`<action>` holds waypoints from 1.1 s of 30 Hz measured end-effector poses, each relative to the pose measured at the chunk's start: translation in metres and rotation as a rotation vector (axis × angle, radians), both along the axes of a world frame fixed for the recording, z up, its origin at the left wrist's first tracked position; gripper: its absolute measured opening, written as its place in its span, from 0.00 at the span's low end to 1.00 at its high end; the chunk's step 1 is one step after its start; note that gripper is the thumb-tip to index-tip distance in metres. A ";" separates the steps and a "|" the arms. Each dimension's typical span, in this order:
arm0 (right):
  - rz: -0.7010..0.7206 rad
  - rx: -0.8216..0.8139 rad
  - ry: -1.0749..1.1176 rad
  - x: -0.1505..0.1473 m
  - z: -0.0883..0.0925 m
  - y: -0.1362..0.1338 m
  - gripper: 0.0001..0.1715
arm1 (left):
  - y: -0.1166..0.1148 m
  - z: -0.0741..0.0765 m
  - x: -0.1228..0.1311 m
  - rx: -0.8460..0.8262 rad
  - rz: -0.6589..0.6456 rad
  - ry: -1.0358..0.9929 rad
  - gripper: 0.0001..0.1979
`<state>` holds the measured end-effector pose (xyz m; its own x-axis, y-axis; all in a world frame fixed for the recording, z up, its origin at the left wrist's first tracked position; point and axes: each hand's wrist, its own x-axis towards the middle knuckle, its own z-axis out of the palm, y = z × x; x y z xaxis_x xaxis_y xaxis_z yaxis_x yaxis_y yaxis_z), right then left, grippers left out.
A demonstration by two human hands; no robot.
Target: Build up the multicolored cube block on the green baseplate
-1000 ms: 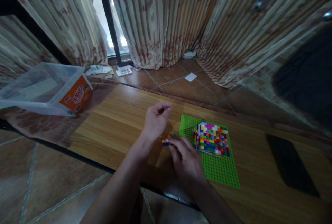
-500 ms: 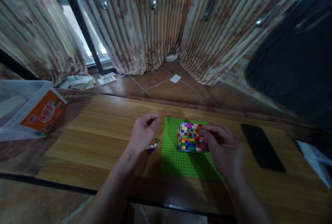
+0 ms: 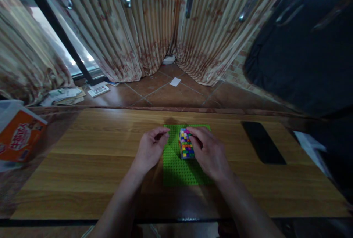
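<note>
A block built of many small coloured toy bricks [image 3: 185, 149] stands on a green studded baseplate [image 3: 176, 173]. My right hand [image 3: 211, 151] reaches over the block from the right and covers much of it. Its thumb and forefinger are pinched at the block's top, near the far side; whatever lies between them is too small to make out. At the baseplate's left edge, my left hand [image 3: 151, 148] hovers with curled fingers, thumb and forefinger close together. I cannot see what, if anything, it pinches. The loose bricks seen earlier are hidden, with the left hand over that area.
A black flat phone-like slab [image 3: 263, 142] lies on the wooden table [image 3: 91, 164] to the right, with white sheets [image 3: 310, 148] beyond it. A clear plastic tub with an orange label [image 3: 22, 135] stands at the left. Striped curtains [image 3: 154, 21] hang behind.
My view has turned right, so the surroundings sit further left. My right hand has moved from the block's right side across its top. My left hand has come closer to the baseplate, hiding the loose bricks.
</note>
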<state>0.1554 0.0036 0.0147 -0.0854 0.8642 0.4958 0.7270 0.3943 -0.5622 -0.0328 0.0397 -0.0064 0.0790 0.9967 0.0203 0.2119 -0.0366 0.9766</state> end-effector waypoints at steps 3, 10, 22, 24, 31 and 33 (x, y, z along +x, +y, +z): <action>-0.012 0.001 -0.011 -0.001 -0.001 0.002 0.15 | -0.001 0.001 0.000 0.001 -0.011 0.002 0.13; -0.040 -0.007 0.016 -0.003 -0.002 0.003 0.15 | -0.001 0.003 0.001 -0.007 -0.012 0.026 0.12; -0.191 0.049 0.119 0.005 0.001 0.000 0.10 | -0.001 0.004 -0.001 0.013 -0.024 0.064 0.12; -0.216 0.062 0.128 0.007 0.000 0.001 0.11 | -0.001 0.005 -0.001 0.017 -0.016 0.058 0.12; -0.237 -0.046 0.144 0.007 -0.005 0.006 0.17 | -0.001 0.002 -0.002 0.035 -0.016 0.056 0.11; -0.229 -0.090 0.151 0.007 -0.006 0.008 0.19 | -0.001 0.001 -0.002 0.031 -0.022 0.053 0.12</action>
<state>0.1628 0.0118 0.0085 0.1860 0.8935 0.4087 0.6970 0.1732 -0.6958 -0.0348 0.0392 -0.0056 0.1023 0.9937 0.0461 0.2625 -0.0716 0.9623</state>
